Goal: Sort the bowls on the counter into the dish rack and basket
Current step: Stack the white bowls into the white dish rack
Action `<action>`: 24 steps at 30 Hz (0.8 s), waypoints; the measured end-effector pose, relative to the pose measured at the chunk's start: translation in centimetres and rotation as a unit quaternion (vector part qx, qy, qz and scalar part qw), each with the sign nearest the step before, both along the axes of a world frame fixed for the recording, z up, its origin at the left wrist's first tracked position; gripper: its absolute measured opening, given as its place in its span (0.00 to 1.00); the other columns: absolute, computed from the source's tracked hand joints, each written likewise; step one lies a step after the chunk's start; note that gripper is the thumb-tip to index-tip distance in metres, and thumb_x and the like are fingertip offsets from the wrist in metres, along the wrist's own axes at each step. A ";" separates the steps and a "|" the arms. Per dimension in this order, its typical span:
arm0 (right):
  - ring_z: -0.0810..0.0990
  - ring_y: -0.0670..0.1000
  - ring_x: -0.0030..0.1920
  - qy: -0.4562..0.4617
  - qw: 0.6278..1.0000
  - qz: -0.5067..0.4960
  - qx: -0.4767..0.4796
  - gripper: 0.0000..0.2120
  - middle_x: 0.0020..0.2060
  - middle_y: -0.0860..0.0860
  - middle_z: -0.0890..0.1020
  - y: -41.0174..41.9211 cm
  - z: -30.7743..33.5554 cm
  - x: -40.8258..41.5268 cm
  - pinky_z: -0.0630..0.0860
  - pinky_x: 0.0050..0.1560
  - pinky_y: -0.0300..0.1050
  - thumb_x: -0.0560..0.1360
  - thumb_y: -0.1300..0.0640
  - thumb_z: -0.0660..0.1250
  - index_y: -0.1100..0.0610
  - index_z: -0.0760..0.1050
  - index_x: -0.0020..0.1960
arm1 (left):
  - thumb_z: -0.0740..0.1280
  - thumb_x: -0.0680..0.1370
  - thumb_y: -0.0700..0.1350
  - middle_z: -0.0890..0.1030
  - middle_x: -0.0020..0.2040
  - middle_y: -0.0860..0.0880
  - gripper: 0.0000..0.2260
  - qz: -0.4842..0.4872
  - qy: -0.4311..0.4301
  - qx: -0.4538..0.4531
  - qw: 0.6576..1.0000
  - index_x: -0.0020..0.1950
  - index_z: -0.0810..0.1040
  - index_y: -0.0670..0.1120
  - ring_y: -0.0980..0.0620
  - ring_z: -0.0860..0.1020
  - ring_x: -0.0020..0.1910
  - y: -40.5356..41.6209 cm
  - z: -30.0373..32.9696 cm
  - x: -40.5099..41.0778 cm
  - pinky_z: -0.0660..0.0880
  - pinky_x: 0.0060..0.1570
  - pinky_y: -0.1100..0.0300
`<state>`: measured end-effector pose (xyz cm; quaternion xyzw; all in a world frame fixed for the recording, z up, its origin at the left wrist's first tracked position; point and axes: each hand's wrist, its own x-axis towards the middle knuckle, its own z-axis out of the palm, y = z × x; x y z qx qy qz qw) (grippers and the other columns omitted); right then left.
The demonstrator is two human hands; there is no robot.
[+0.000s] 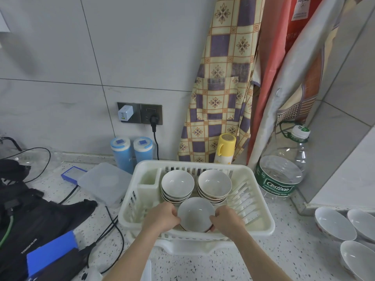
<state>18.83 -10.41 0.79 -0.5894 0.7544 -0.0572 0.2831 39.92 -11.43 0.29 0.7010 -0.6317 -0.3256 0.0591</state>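
Note:
A white plastic dish rack [261, 224] stands on the speckled counter in front of me. Two stacks of white bowls sit side by side at its back, the left stack [177, 182] and the right stack [214, 182]. In the rack's front part a white bowl [195, 212] with a red-patterned outside is held from both sides: my left hand [162, 217] grips its left rim and my right hand [227, 220] its right rim. Three more white bowls [334, 223] lie on the counter at the far right.
A large Cestbon water bottle [281, 173] stands right of the rack. Behind it are a yellow-capped flask [225, 148] and two blue canisters [130, 151]. A clear lidded box [105, 182], black bags [40, 216] and cables fill the left side.

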 end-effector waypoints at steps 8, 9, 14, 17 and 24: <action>0.81 0.50 0.42 0.036 0.999 0.005 -0.017 0.09 0.40 0.48 0.85 0.1 -0.4 0.2 0.71 0.38 0.40 0.75 0.51 0.62 0.54 0.77 0.42 | 0.66 0.69 0.49 0.78 0.33 0.53 0.04 -0.005 -0.016 -0.036 0.999 0.35 0.78 0.54 0.51 0.75 0.33 0.5 0.5 -0.2 0.69 0.35 0.59; 0.81 0.51 0.43 0.038 0.999 0.006 -0.020 0.09 0.41 0.48 0.85 0.0 -0.5 0.2 0.72 0.39 0.40 0.75 0.51 0.62 0.54 0.78 0.44 | 0.65 0.69 0.49 0.77 0.32 0.53 0.04 -0.003 -0.017 -0.039 0.999 0.35 0.76 0.55 0.51 0.74 0.32 0.6 0.6 -0.2 0.68 0.35 0.59; 0.74 0.52 0.35 0.037 0.995 -0.031 -0.082 0.12 0.34 0.49 0.77 0.6 -0.3 0.5 0.67 0.32 0.41 0.77 0.51 0.59 0.56 0.74 0.40 | 0.63 0.72 0.51 0.74 0.31 0.51 0.08 0.028 0.018 -0.069 0.997 0.33 0.73 0.53 0.51 0.71 0.31 0.9 0.7 -0.2 0.65 0.35 0.59; 0.75 0.53 0.36 -0.001 0.988 -0.083 -0.128 0.12 0.34 0.49 0.78 0.9 -0.1 0.8 0.69 0.35 0.42 0.77 0.52 0.57 0.56 0.77 0.43 | 0.62 0.75 0.54 0.81 0.34 0.50 0.12 0.050 0.021 -0.091 0.994 0.36 0.76 0.50 0.52 0.77 0.33 1.1 0.7 -0.2 0.70 0.36 0.59; 0.73 0.50 0.31 -0.097 0.972 -0.083 -0.196 0.12 0.32 0.49 0.80 1.8 0.6 0.5 0.66 0.32 0.41 0.77 0.49 0.59 0.51 0.80 0.47 | 0.62 0.79 0.56 0.80 0.39 0.61 0.05 0.072 0.012 -0.196 0.978 0.47 0.77 0.60 0.63 0.77 0.38 2.4 0.7 -0.3 0.69 0.32 0.64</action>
